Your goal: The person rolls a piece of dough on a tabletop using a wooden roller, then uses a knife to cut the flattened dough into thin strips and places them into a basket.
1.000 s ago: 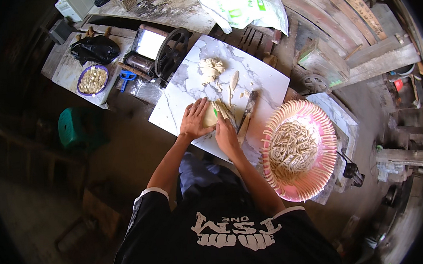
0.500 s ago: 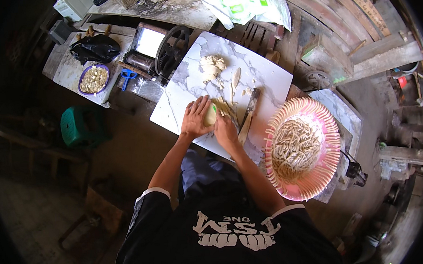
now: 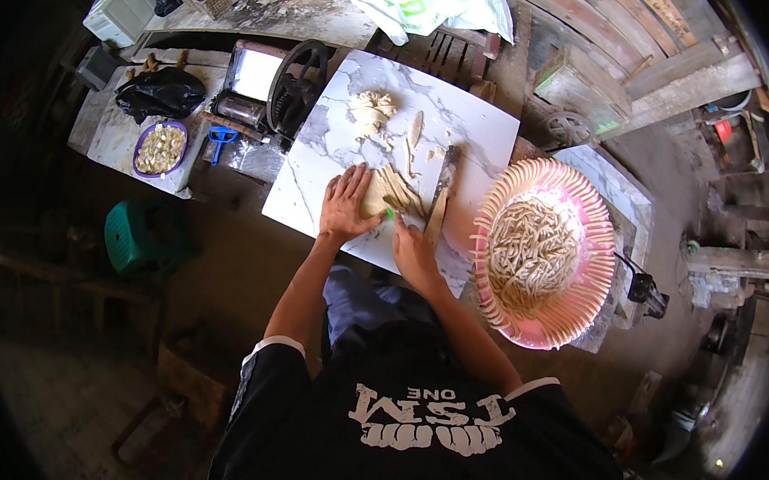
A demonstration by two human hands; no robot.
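My left hand (image 3: 346, 209) lies flat, fingers spread, on a folded sheet of pale dough (image 3: 380, 192) on a white marble board (image 3: 322, 151). My right hand (image 3: 413, 252) is closed around a small green-tipped tool (image 3: 390, 213) at the near edge of the dough, which is cut into strips on its right side. A long narrow blade (image 3: 443, 199) rests on the board just right of my hands. A lump of dough (image 3: 372, 110) and some scraps (image 3: 415, 131) sit farther back.
A round pink basket (image 3: 580, 206) heaped with cut dough strips (image 3: 530, 249) stands to the right. To the left are a hand-crank machine (image 3: 294, 85), a purple bowl (image 3: 160, 149), a black bag (image 3: 162, 91) and a green stool (image 3: 142, 235). A white sack (image 3: 427, 0) lies behind.
Both hands stay on the dough at the board's near edge; my right hand has shifted slightly along the strips. The view has tilted a little.
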